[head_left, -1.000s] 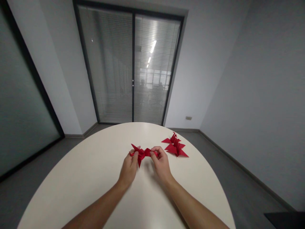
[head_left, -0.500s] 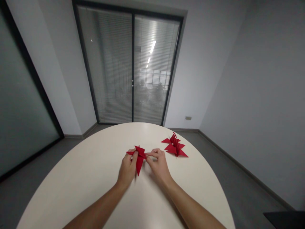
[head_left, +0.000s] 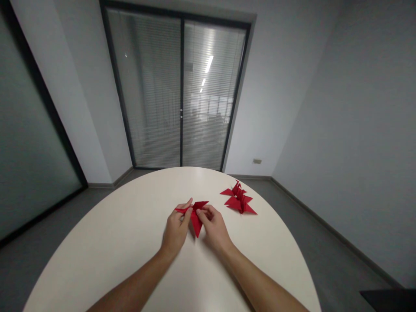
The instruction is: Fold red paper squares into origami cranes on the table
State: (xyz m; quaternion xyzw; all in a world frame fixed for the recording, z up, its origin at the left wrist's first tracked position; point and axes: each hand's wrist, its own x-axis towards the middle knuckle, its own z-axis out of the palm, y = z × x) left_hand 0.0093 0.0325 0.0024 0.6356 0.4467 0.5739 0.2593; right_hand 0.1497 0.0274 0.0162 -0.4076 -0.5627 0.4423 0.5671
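A folded red paper figure [head_left: 196, 215] is held just above the white round table [head_left: 130, 234], between both hands. My left hand [head_left: 175, 228] pinches its left point between thumb and fingers. My right hand [head_left: 213, 227] pinches its right side, fingers curled close to the left hand. One pointed flap hangs down between the two hands and another sticks up to the right.
A small pile of finished red paper figures [head_left: 238, 199] lies on the table to the right, beyond my right hand. Behind the table stand glass doors with blinds [head_left: 180, 91]. Grey floor surrounds the table, whose right edge curves close by.
My hands have drawn closer together. The red paper, stretched out sideways a second ago, is now folded narrower with one flap pointing down and one up to the right.
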